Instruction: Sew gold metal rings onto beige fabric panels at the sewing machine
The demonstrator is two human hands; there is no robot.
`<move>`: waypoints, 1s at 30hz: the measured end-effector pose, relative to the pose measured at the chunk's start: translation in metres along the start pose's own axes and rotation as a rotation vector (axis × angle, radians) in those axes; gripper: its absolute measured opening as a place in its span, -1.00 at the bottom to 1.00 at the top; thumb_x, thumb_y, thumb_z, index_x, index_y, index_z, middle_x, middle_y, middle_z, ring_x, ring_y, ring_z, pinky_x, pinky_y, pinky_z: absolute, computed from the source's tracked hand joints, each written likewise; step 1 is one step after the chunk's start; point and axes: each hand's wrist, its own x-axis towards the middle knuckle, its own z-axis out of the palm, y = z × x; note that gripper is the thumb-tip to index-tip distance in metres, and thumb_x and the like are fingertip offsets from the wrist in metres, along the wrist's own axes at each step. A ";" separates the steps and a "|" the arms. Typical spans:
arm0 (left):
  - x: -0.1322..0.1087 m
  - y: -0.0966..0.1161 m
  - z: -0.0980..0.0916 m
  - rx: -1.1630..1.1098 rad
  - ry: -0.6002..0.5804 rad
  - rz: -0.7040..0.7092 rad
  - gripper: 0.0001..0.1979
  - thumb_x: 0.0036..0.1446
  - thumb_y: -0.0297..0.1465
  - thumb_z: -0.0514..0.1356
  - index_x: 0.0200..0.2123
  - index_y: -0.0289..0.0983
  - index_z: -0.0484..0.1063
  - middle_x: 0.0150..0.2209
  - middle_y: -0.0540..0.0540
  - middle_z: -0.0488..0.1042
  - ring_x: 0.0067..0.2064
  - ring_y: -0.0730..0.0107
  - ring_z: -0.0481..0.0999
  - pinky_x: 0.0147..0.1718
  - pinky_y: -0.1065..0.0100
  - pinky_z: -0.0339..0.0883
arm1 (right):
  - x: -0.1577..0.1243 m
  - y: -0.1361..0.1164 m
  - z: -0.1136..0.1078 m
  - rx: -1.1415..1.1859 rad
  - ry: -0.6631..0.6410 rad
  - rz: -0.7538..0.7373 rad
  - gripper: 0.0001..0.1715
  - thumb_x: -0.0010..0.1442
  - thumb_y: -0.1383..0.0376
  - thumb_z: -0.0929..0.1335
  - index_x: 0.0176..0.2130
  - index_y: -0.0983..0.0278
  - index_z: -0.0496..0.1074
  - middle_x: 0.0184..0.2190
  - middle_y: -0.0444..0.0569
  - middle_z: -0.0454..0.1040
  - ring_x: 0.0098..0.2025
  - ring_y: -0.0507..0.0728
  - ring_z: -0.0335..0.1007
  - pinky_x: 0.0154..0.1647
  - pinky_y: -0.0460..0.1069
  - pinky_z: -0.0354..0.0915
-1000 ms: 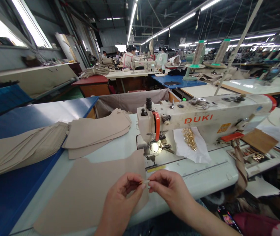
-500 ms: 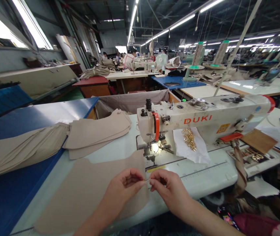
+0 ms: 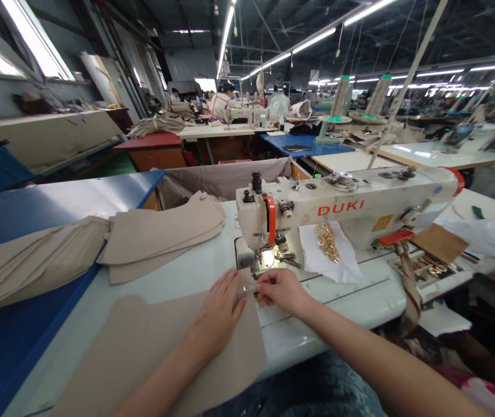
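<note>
My left hand point(image 3: 219, 310) lies on a beige fabric panel point(image 3: 160, 341), fingers stretched flat near its upper right corner and thumb apart. Just right of it, my right hand point(image 3: 280, 289) is closed in a pinch on a small tab with a metallic glint point(image 3: 250, 288), held at the panel's corner; its exact kind is too small to tell. Directly beyond the hands stands the sewing machine point(image 3: 343, 202), its lit needle area point(image 3: 267, 258) close to the panel's corner. Gold metal pieces point(image 3: 326, 243) lie in a pile on a white cloth point(image 3: 349, 260) by the machine's arm.
Stacked beige panels point(image 3: 164, 229) lie on the left of the machine table, with another stack point(image 3: 34, 258) on the blue surface point(image 3: 8, 359). At right are a parts tray point(image 3: 441, 271) and a brown board point(image 3: 441, 243). A thread stand pole point(image 3: 408, 81) rises behind the machine.
Both hands have moved away from me toward the needle area. The left hand has left its pinch and flattened onto the panel; the right now holds the small tab against the corner.
</note>
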 end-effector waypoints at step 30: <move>0.030 0.005 -0.008 -0.053 0.195 0.217 -0.81 0.14 -0.53 0.02 -0.45 -0.25 0.38 -0.42 -0.09 0.50 -0.33 0.30 0.46 -0.31 0.29 0.42 | 0.013 -0.012 -0.009 -0.647 0.021 -0.301 -0.84 0.11 0.44 0.30 -0.38 0.29 0.48 -0.37 -0.02 0.53 -0.27 0.14 0.43 -0.20 -0.01 0.26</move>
